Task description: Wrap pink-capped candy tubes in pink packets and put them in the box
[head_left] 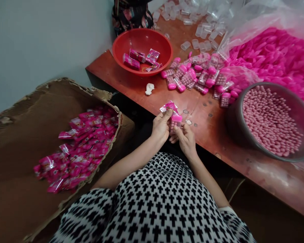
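Observation:
My left hand (161, 125) and my right hand (185, 138) meet at the near edge of the red-brown table (207, 118). Between them they hold a small clear candy container with a pink cap (176, 120). A pink printed wrapper (169, 106) sticks up from it, pinched by my left thumb and fingers. My right hand's fingers curl around the container's lower part. Both hands are closed.
A cardboard box (27, 135) at the left holds several wrapped pink packets (81, 148). On the table are a red bowl (142, 38) with a few packets, a dark bowl of pink candies (271, 119), filled containers (192, 74), empty clear containers (205, 30), and a bag of pink caps (276, 57).

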A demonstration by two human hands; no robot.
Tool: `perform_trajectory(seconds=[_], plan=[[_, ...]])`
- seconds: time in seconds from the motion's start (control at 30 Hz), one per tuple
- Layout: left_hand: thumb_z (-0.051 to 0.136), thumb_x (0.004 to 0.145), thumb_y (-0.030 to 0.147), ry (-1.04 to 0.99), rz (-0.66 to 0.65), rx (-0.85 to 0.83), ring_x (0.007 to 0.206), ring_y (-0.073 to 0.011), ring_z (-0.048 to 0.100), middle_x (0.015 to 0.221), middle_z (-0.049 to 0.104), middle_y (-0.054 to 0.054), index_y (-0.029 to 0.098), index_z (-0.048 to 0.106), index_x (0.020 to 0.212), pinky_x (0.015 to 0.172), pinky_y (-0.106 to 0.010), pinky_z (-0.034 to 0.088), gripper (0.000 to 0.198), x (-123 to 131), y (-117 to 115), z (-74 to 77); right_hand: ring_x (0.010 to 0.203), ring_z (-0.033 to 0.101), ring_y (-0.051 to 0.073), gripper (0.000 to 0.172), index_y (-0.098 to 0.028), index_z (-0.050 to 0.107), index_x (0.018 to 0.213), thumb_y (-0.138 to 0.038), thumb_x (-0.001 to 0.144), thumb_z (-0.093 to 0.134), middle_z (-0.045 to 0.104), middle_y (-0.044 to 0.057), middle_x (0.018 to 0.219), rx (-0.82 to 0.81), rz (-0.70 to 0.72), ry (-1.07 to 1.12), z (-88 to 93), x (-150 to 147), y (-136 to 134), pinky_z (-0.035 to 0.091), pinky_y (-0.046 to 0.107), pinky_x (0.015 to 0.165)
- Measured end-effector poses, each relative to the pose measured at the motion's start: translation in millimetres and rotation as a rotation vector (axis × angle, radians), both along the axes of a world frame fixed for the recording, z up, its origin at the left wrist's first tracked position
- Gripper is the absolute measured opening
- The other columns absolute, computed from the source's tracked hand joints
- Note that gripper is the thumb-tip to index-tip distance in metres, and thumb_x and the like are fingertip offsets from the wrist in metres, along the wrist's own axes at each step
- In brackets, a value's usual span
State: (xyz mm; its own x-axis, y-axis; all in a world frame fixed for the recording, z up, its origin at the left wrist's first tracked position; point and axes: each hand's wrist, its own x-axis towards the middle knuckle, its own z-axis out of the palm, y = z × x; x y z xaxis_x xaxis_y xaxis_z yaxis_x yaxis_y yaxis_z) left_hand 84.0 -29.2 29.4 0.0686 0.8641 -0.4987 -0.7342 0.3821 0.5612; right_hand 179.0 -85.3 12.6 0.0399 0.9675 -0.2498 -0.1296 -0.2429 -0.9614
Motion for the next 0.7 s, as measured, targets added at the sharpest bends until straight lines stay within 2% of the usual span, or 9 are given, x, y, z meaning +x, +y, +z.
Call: perform_trajectory(seconds=[0.13, 0.27, 0.43, 0.57, 0.7], plan=[[0.082, 0.06, 0.034, 0.014, -0.107, 0.121, 0.05, -0.0068, 0.054, 0.062, 0.06, 0.003, 0.015, 0.056, 0.075, 0.052, -0.02, 0.043, 0.035, -5, 1, -0.9, 0.042, 0.059, 0.008, 0.034, -0.02, 0.052, 0.091, -0.05, 0.078, 0.064, 0.065, -0.005, 0.063, -0.022, 0.029, 0.093, -2.4, 2, 2, 0.052, 0.019, 0.041], [0.086, 0.054, 0.032, 0.037, -0.227, 0.157, 0.051, -0.0081, 0.055, 0.064, 0.063, 0.002, 0.014, 0.059, 0.08, 0.051, -0.021, 0.043, 0.041, -8, 3, -3.5, 0.046, 0.06, 0.009, 0.033, -0.02, 0.055, 0.092, -0.049, 0.078, 0.064, 0.066, -0.004, 0.067, 0.065, -0.045, -0.005, -4.5, 1, 1, 0.052, 0.02, 0.043], [0.084, 0.056, 0.036, 0.112, -0.299, 0.163, 0.048, -0.0089, 0.054, 0.055, 0.06, -0.001, 0.011, 0.062, 0.062, 0.05, -0.023, 0.043, 0.035, -10, 3, -6.3, 0.047, 0.059, 0.008, 0.028, -0.021, 0.056, 0.094, -0.046, 0.081, 0.061, 0.065, -0.004, 0.067, 0.124, -0.07, -0.095, -6.3, 2, 1, 0.051, 0.019, 0.043], [0.084, 0.055, 0.036, 0.186, -0.342, 0.222, 0.046, -0.0089, 0.052, 0.051, 0.058, -0.001, 0.011, 0.062, 0.054, 0.047, -0.023, 0.042, 0.034, -16, 9, -7.2, 0.042, 0.059, 0.009, 0.03, -0.021, 0.056, 0.09, -0.048, 0.079, 0.063, 0.065, -0.004, 0.062, 0.05, 0.037, 0.081, -10.6, 8, 5, 0.047, 0.018, 0.037], [0.083, 0.056, 0.036, 0.255, -0.415, 0.293, 0.048, -0.01, 0.054, 0.054, 0.062, -0.003, 0.011, 0.067, 0.057, 0.049, -0.024, 0.045, 0.03, -23, 15, -7.0, 0.039, 0.057, 0.009, 0.032, -0.02, 0.055, 0.085, -0.05, 0.076, 0.065, 0.065, -0.005, 0.058, -0.031, 0.104, 0.219, -12.5, 10, 10, 0.043, 0.017, 0.033]])
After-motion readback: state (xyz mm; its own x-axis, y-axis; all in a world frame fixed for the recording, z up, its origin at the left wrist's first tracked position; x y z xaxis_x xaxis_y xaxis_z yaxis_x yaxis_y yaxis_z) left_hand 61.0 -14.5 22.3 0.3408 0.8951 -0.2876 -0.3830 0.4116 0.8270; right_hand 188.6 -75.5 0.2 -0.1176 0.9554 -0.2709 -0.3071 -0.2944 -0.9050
